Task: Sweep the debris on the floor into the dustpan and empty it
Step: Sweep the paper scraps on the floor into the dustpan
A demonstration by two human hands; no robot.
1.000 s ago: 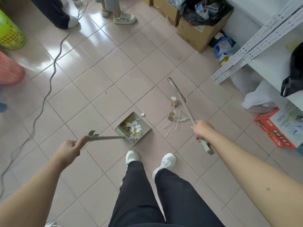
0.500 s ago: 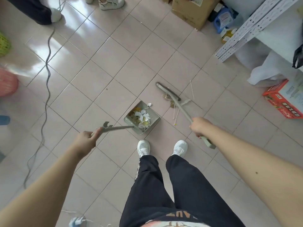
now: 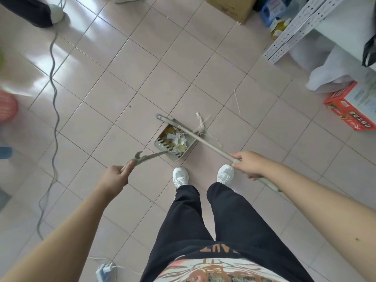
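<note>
though off each grip (image 3: 115, 177), dustpan (image 3: 175, 142) between hands

Storeroom: cardboard box (image 3: 231, 7), metal shelving (image 3: 293, 27), tiled floor (image 3: 142, 64).

Dustpan (image 3: 176, 143): grey-green, on tiled floor just ahead of my shoes, tray holding white paper scraps and yellow bits (image 3: 177, 140); long handle slants back-left. Broom (image 3: 205, 141): pale long stick running diagonally over tray's far-right edge, head at tray's far rim. Loose debris (image 3: 201, 127), thin sticks and crumpled white piece, on floor just right of tray.
</note>
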